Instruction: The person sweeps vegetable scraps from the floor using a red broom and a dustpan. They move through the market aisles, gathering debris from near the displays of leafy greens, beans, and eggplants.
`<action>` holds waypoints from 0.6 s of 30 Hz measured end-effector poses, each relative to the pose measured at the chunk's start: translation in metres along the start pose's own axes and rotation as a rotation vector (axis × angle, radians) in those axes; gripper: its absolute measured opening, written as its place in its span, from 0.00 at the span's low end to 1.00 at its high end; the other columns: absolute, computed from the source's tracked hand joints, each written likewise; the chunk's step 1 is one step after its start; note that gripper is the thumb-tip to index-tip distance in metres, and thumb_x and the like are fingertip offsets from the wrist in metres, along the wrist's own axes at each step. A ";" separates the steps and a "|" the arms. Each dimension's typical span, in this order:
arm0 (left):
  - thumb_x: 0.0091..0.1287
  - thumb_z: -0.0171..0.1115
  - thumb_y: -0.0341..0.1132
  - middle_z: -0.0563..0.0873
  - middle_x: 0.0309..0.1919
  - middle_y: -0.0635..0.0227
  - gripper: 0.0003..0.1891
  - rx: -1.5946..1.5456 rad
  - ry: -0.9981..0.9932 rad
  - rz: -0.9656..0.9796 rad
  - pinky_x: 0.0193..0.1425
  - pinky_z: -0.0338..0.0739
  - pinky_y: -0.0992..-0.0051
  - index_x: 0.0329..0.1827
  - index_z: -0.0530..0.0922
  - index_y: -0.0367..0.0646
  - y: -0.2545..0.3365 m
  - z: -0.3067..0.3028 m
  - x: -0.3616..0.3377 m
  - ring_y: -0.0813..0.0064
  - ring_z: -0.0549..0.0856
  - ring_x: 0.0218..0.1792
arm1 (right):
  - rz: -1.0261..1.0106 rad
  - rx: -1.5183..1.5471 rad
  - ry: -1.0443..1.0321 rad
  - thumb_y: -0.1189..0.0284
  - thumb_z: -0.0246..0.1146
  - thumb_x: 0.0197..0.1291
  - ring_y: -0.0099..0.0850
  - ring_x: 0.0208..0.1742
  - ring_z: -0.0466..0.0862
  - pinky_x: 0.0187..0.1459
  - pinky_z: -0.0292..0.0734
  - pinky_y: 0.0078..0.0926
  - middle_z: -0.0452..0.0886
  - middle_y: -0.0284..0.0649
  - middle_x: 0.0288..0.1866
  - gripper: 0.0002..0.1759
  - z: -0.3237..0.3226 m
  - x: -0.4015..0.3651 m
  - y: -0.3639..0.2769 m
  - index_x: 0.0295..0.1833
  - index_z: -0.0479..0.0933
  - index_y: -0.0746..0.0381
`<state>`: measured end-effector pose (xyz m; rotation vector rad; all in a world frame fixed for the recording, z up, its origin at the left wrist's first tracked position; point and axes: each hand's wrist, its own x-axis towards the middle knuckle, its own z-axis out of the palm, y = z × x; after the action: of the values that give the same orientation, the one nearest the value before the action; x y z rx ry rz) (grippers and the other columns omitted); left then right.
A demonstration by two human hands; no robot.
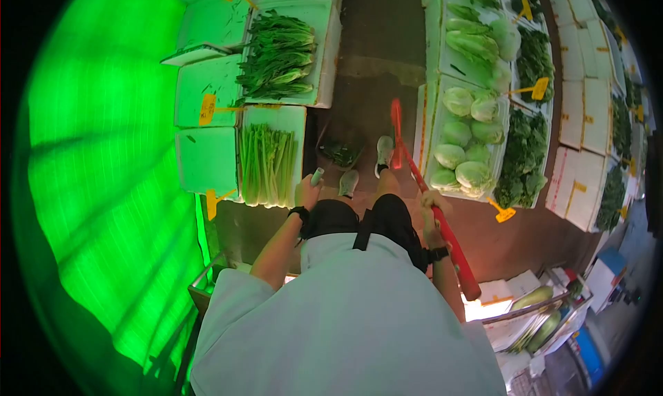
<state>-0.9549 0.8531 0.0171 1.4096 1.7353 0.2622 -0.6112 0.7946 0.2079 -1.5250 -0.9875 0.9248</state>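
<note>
My right hand (435,213) is wrapped around the long red handle of a broom (452,247), which slants from beside my hip down to the floor. The red broom head (396,130) is seen edge-on by my right shoe. My left hand (308,191) is closed around a pale-tipped handle (318,176). Below it, in front of my left shoe, a dark dustpan (320,151) holds green leaf scraps (340,152). The link between that handle and the dustpan is hard to make out.
White foam boxes of celery (266,165) and leafy greens (280,54) stand left of the aisle. On the right are round cabbages (456,133), long cabbages (473,44) and dark greens (525,154). A metal-railed cart with gourds (545,330) stands behind me at right.
</note>
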 end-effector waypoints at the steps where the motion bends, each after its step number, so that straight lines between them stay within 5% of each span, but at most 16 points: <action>1: 0.63 0.67 0.44 0.83 0.29 0.49 0.15 0.004 0.017 -0.010 0.38 0.74 0.58 0.36 0.79 0.38 0.004 0.004 0.003 0.47 0.83 0.34 | -0.021 -0.027 -0.059 0.77 0.59 0.48 0.32 0.28 0.74 0.35 0.70 0.26 0.70 0.40 0.24 0.06 0.005 0.020 0.002 0.26 0.68 0.64; 11: 0.64 0.63 0.43 0.85 0.36 0.46 0.13 0.044 0.121 -0.247 0.45 0.75 0.48 0.39 0.79 0.41 0.064 0.051 0.039 0.41 0.83 0.42 | -0.208 -0.285 -0.655 0.77 0.62 0.45 0.34 0.23 0.69 0.27 0.65 0.31 0.68 0.42 0.22 0.08 0.075 0.246 0.081 0.25 0.68 0.64; 18: 0.64 0.65 0.42 0.86 0.34 0.49 0.10 0.137 0.215 -0.340 0.43 0.78 0.47 0.41 0.80 0.48 0.092 0.069 0.077 0.43 0.85 0.40 | -0.121 -0.341 -0.989 0.71 0.69 0.40 0.48 0.27 0.74 0.31 0.68 0.37 0.71 0.47 0.23 0.14 0.124 0.270 0.102 0.23 0.69 0.64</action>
<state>-0.8405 0.9281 -0.0039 1.1879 2.1707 0.1126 -0.6167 1.0777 0.0724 -1.2171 -1.9915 1.5205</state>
